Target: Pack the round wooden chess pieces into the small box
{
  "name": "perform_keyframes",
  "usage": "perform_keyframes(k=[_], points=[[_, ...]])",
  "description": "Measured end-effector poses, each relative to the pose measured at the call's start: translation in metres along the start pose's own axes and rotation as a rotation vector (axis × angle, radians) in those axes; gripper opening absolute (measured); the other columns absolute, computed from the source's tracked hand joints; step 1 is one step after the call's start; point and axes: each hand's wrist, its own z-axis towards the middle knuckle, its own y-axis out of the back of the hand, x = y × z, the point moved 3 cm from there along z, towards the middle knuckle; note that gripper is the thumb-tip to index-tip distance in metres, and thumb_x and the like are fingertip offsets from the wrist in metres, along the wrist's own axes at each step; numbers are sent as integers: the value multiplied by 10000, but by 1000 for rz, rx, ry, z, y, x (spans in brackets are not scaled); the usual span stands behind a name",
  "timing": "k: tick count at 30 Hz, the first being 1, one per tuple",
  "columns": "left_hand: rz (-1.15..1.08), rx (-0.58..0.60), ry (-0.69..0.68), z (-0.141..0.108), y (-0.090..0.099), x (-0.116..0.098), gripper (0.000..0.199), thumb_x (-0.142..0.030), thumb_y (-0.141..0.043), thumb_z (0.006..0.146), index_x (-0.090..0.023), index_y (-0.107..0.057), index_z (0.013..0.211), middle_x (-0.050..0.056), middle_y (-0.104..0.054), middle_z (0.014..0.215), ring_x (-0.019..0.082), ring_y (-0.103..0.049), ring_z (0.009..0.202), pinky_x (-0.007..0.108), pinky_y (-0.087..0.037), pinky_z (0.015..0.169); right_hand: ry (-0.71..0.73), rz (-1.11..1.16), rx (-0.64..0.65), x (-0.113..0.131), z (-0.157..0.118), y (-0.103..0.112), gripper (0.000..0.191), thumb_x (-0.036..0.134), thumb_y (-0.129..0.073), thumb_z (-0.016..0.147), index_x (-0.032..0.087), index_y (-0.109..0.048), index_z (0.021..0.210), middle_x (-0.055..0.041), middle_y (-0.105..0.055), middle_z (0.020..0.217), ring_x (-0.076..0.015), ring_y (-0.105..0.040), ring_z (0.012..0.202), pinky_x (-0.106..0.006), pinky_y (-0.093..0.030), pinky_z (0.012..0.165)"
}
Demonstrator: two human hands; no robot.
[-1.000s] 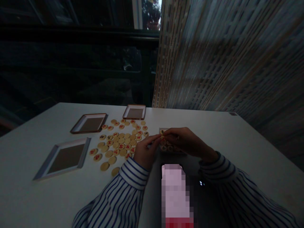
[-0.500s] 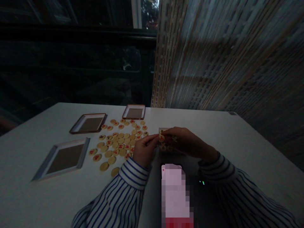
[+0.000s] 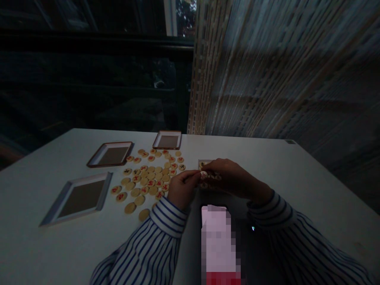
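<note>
My left hand (image 3: 181,189) pinches a round piece with a red character (image 3: 203,174) between thumb and finger. Close beside it, my right hand (image 3: 233,176) is curved over a small light tray (image 3: 200,161) that holds several round pieces. The right fingertips are near the pinched piece; what lies under that palm is hidden. Left of my hands, several round wooden pieces (image 3: 151,183) lie spread on the white table, some showing red or black characters, others plain side up.
Two brown-rimmed trays (image 3: 132,148) (image 3: 180,138) stand at the back left, and a light-rimmed tray (image 3: 106,190) at the left. A phone (image 3: 218,237) lies in front of me on the white table (image 3: 255,148). Strand curtains (image 3: 267,79) hang behind.
The piece at my left fingertips now shows its red character more plainly, and the left hand has shifted slightly right. My right hand has barely moved.
</note>
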Motion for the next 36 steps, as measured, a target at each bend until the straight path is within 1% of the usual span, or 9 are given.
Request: perform_keyframes(k=[7, 12, 14, 17, 19, 23, 26, 30, 36], points=[[10, 22, 22, -1, -2, 0, 194, -298, -623, 668, -143, -685, 766, 53, -701, 723, 160, -642, 675, 271, -521, 637, 28, -56, 33, 1, 0, 0, 237, 377, -501, 821, 195, -603, 935, -44, -645, 826, -142, -566, 737, -249, -347, 616], [11, 25, 25, -1, -3, 1, 193, -304, -600, 681, -145, -680, 755, 49, -697, 711, 155, -636, 661, 263, -514, 624, 7, -114, 70, 0, 0, 1, 201, 366, -522, 801, 189, -596, 861, -28, -642, 770, -128, -554, 665, -233, -305, 567], [33, 4, 8, 0, -2, 4, 200, -308, -592, 686, -146, -678, 768, 50, -696, 720, 156, -636, 667, 261, -511, 622, -4, -151, 73, -1, 0, 1, 202, 369, -532, 789, 192, -595, 864, -31, -646, 787, -136, -561, 678, -237, -310, 578], [116, -35, -40, 2, 1, 9, 219, -320, -575, 703, -150, -675, 798, 56, -693, 768, 161, -635, 719, 264, -503, 658, -31, -200, 102, -3, -2, 2, 221, 370, -544, 777, 193, -598, 897, -49, -655, 831, -160, -578, 735, -251, -332, 621], [168, -52, -61, 2, 2, 11, 221, -323, -566, 713, -151, -675, 799, 59, -690, 782, 163, -632, 741, 267, -496, 681, -45, -219, 125, -4, -2, 3, 222, 363, -517, 797, 191, -602, 910, -60, -659, 844, -168, -586, 763, -257, -341, 643], [215, -70, -80, 3, 3, 11, 204, -298, -558, 720, -147, -673, 795, 54, -687, 762, 153, -626, 713, 262, -491, 675, -50, -232, 165, -5, -2, 2, 234, 339, -451, 840, 188, -610, 922, -66, -661, 853, -168, -595, 781, -261, -347, 659], [248, -77, -101, 3, 4, 10, 186, -281, -557, 722, -150, -672, 785, 44, -687, 743, 147, -623, 697, 258, -488, 670, -33, -219, 179, -7, -2, 1, 229, 345, -462, 832, 196, -608, 927, -56, -659, 865, -169, -594, 794, -264, -352, 666], [294, -78, -108, 3, 4, 11, 186, -290, -555, 724, -160, -673, 785, 41, -686, 768, 150, -622, 731, 263, -481, 696, -38, -220, 186, -10, -4, -1, 227, 364, -475, 820, 203, -611, 904, -50, -654, 869, -170, -590, 794, -275, -359, 674], [346, -63, -129, 5, 3, 17, 203, -285, -535, 736, -147, -669, 803, 65, -678, 795, 165, -616, 756, 290, -476, 708, -64, -224, 255, -12, -5, -2, 256, 399, -520, 783, 193, -621, 897, -70, -641, 888, -187, -581, 818, -280, -366, 670]])
